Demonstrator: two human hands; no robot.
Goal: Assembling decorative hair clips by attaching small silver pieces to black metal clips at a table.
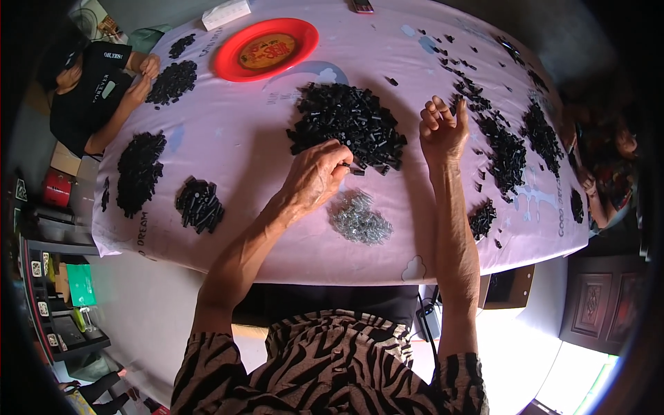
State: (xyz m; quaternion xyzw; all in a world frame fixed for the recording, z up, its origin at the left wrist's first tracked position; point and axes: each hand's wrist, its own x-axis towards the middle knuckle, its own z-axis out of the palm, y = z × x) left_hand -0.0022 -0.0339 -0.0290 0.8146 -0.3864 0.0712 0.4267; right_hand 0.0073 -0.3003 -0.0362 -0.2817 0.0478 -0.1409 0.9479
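My left hand [319,173] is closed in a pinch at the near edge of a large heap of small black tube-like pieces [346,121]. A small black piece shows at its fingertips. My right hand [444,131] is raised to the right of that heap, palm turned up. Its fingers are loosely curled and apart from the thumb, with nothing visible in them. Just nearer than the heap lies a small pile of clear, shiny pieces [361,218]. To its left sits a smaller pile of black pieces [199,205].
A pink patterned cloth [332,266] covers the table. A red round tray [225,59] and a white box [226,12] are at the far left. More black piles [501,149] lie on the right. Co-workers sit at the left [97,97] and right [609,159] edges.
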